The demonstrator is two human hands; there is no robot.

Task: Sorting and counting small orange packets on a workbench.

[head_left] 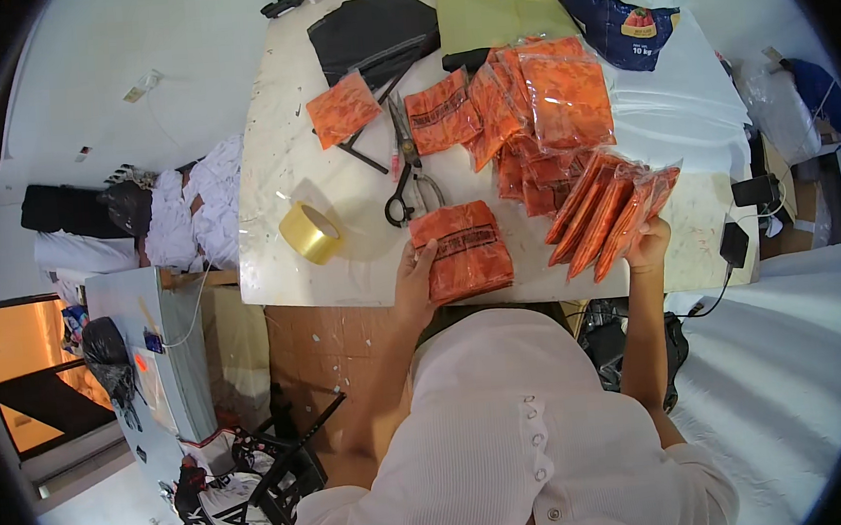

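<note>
My left hand (414,275) grips the left edge of a small stack of orange packets (463,248) lying near the front edge of the white table (286,155). In my right hand (649,242) is a fanned bunch of orange packets (607,210), held at its lower right end and tilted up off the table. A heap of more orange packets (541,108) lies behind both hands. One single orange packet (343,109) lies apart at the left.
Scissors (406,171) lie just behind the left stack. A roll of yellow tape (309,233) sits to the left. Black bags (370,32), a yellow-green sheet (495,4) and a blue sack (613,20) lie at the back. White clothes (193,215) are heaped on the floor left.
</note>
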